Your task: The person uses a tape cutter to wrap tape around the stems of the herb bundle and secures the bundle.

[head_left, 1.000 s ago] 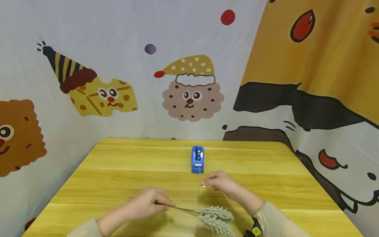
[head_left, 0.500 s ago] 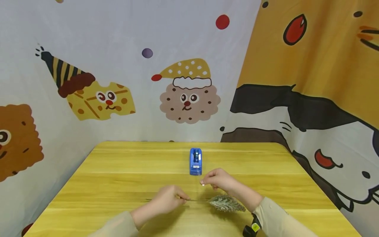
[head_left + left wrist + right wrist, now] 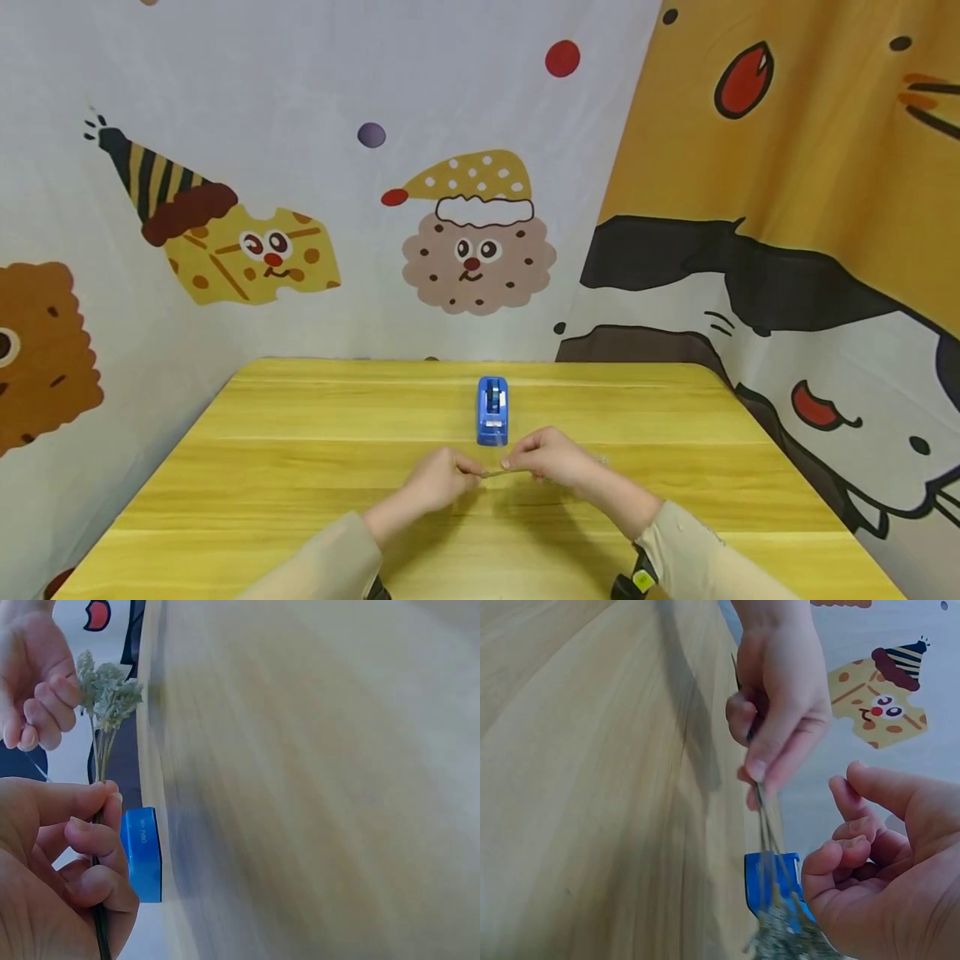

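Note:
My left hand (image 3: pixel 442 479) pinches the thin stems (image 3: pixel 103 754) of a small bunch of dried flowers between thumb and fingers. Pale grey-green flower heads (image 3: pixel 111 691) top the bunch; in the head view the right hand mostly hides them. Close by on the right, my right hand (image 3: pixel 551 458) pinches the free end of a clear tape strip (image 3: pixel 499 440), whose edge is hard to see. The strip leads back to a blue tape dispenser (image 3: pixel 492 412) standing just beyond both hands. The stems cross close to the right fingertips; whether they touch the tape cannot be told.
A yellow wood-grain table (image 3: pixel 337 400) lies under the hands. Behind and beside it hangs a cloth (image 3: pixel 337 83) printed with cartoon figures. A black wrist strap (image 3: pixel 633 579) sits at my right sleeve.
My left hand has moved the flower bunch right and away from me, up to the tape by the right hand. The right hand stays almost in place, holding the tape end.

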`<state>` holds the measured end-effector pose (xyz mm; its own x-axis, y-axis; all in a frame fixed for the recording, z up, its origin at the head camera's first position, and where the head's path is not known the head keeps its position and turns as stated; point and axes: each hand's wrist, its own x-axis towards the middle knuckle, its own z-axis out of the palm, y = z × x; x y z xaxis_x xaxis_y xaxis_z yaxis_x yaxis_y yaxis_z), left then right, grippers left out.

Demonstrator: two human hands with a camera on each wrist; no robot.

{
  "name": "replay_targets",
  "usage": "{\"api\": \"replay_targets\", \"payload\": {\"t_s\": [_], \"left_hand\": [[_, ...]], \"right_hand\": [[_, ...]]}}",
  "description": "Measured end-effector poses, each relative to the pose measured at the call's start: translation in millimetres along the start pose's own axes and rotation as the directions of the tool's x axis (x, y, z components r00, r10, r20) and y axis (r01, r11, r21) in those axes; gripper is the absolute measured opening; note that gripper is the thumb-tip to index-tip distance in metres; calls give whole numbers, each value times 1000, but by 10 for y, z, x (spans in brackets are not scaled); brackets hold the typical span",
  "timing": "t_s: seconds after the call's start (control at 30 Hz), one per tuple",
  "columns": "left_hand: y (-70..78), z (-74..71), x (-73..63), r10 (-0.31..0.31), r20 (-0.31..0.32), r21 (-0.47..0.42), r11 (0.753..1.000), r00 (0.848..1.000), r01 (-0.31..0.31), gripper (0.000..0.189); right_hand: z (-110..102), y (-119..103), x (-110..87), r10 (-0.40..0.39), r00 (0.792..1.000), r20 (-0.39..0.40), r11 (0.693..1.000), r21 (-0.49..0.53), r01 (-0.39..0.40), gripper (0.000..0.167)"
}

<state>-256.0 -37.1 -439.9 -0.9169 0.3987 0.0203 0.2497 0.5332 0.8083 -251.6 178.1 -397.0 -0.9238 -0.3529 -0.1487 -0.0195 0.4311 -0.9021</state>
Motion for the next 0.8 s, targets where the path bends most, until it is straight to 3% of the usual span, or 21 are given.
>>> {"api": "replay_targets", "payload": {"t_s": [0.23, 0.53, 0.8], "left_hand": [[28, -18, 26, 5, -25, -9, 1000, 1000, -6, 13], [32, 14, -15, 4, -10, -50, 999, 1000, -4, 14], [64, 35, -74, -4, -11, -73, 997, 1000, 3, 14]], "right_hand": [[112, 72, -60, -10, 999, -38, 999, 43, 12, 28], [335, 257, -166, 31, 989, -146, 980, 201, -1, 31], [491, 394, -188, 72, 958, -277, 966, 257, 1, 28]]}}
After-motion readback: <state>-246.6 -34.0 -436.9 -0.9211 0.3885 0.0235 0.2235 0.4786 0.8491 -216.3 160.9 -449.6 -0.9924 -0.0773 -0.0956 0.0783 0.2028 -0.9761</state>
